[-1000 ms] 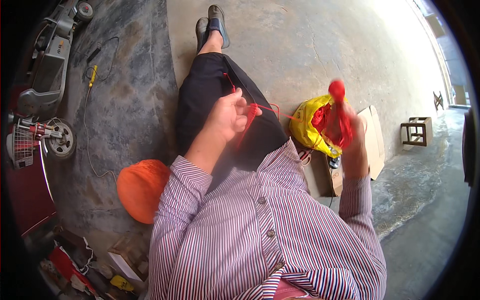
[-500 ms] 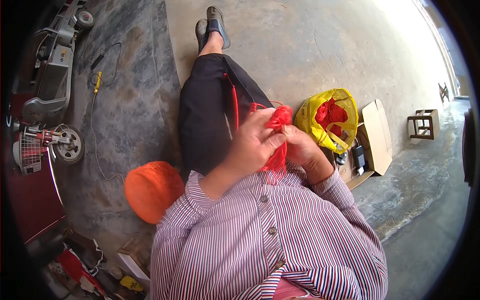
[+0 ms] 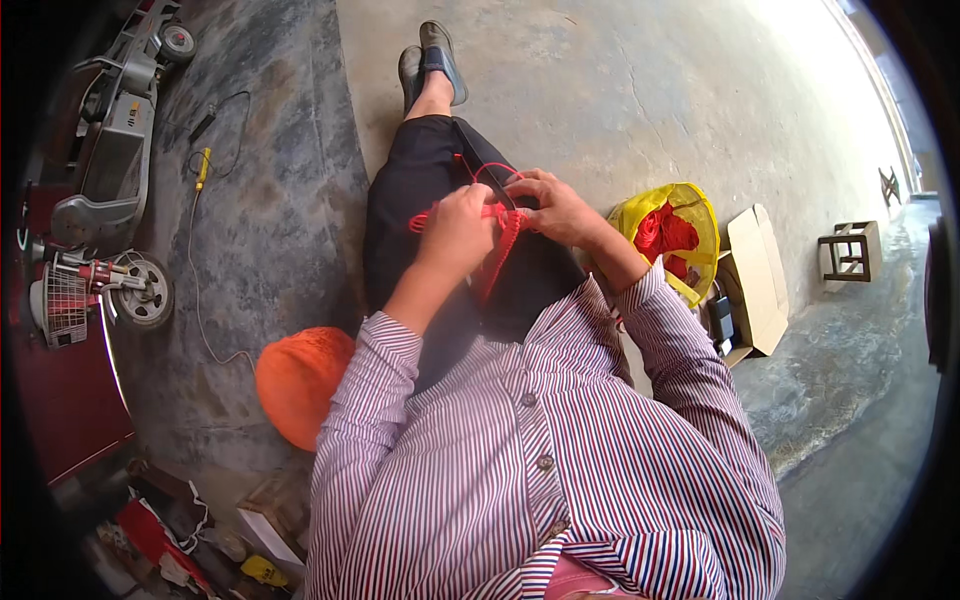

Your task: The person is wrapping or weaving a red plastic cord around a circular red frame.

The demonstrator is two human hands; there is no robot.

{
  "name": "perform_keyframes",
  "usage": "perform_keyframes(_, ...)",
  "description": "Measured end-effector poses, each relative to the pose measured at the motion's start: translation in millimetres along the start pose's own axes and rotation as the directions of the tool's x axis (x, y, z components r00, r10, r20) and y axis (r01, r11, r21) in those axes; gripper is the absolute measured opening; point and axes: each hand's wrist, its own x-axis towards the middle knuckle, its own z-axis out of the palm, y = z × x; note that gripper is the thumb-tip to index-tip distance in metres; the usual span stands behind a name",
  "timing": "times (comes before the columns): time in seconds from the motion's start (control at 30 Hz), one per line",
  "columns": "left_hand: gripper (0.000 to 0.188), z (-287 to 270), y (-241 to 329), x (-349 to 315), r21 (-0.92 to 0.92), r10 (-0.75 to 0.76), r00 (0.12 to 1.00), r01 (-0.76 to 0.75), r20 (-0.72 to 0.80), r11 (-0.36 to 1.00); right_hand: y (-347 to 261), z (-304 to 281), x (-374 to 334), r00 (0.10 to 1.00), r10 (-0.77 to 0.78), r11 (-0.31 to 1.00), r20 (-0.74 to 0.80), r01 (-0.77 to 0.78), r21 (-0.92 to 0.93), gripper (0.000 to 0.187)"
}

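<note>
Red knotted cord (image 3: 492, 268) hangs between my hands over my dark-trousered lap. My left hand (image 3: 458, 232) is closed on it, and a bunch of red strands sticks out on that hand's left side. With bent fingers my right hand (image 3: 556, 208) pinches the cord at its right end. A thin red loop arches up just beyond both hands. There a narrow black strap (image 3: 484, 158) runs from my knee down to the held cord. How the strands cross under my fingers is hidden.
At my right stands a yellow bag (image 3: 708, 222) with red cord bundles inside, beside an open cardboard box (image 3: 757, 285). An orange round-topped thing (image 3: 300, 385) is at my left. Further left are a yellow-handled tool (image 3: 203, 168) and a parked scooter (image 3: 130, 120). A small stool (image 3: 850, 250) stands far right.
Both hands have moved forward, away from my chest, and apart. The bunched red cord that was held up between them now hangs stretched between the hands over my lap.
</note>
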Motion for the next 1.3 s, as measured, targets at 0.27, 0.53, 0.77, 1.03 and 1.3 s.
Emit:
perform_keyframes(0.27, 0.021, 5, 2, -18, -0.382, -0.147, 0.985, 0.102, -0.092, 0.919, -6, -62, -44, 0.913, 0.335, 0.663, -0.232, -0.053, 0.747, 0.013)
perform_keyframes(0.53, 0.022, 6, 13, -27, -0.675, -0.169, 0.878, 0.455, 0.448, 0.58, 59, -169, -172, 0.841, 0.358, -0.006, -0.406, 0.437, 0.899, 0.019)
perform_keyframes(0.77, 0.011, 26, -10, -17, -0.363, 0.015, 0.975, 0.069, 0.223, 0.929, 63, -105, -161, 0.779, 0.509, 0.299, -0.367, 0.239, 0.924, 0.01)
perform_keyframes(1.03, 0.01, 35, -13, -15, -0.393, -0.1, 0.947, 0.22, 0.304, 0.893, -13, 5, -49, 0.913, 0.404, 0.731, -0.051, -0.29, 0.618, 0.021)
perform_keyframes(1.3, 0.011, 37, -9, -16, -0.446, -0.13, 0.958, 0.235, 0.254, 0.864, -28, -29, -53, 0.852, 0.517, 0.581, -0.082, -0.279, 0.764, 0.025)
